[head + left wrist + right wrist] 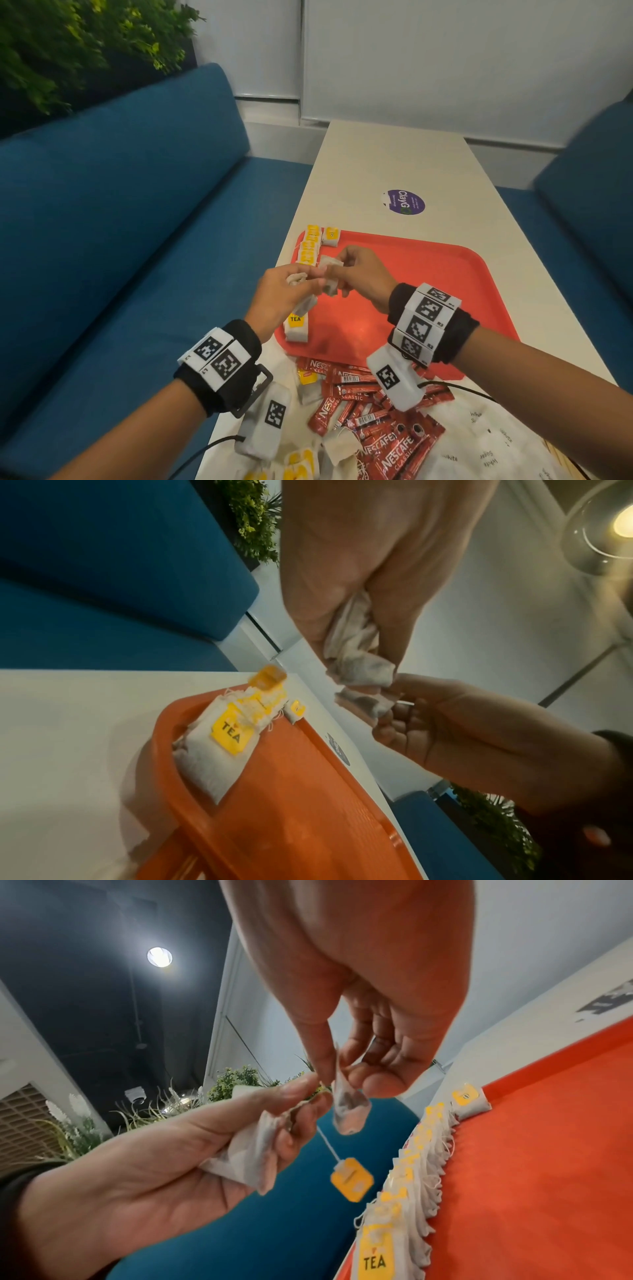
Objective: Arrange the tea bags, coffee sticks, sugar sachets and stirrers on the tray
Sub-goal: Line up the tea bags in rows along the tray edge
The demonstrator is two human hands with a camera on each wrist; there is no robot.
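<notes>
A red tray (428,291) lies on the white table, with a row of yellow-tagged tea bags (310,246) standing along its left edge; the same row (411,1191) shows in the right wrist view. Both hands hover over that edge. My left hand (284,294) grips a small bunch of tea bags (352,637). My right hand (359,274) pinches one tea bag (349,1107) by its top, close to the left fingertips. A yellow tag (352,1179) dangles on a string below the hands.
Near the table's front edge lie a pile of red coffee sticks (376,428), white sugar sachets (479,445) and loose tea bags (301,462). A purple sticker (404,202) sits beyond the tray. Blue sofas (102,205) flank the table.
</notes>
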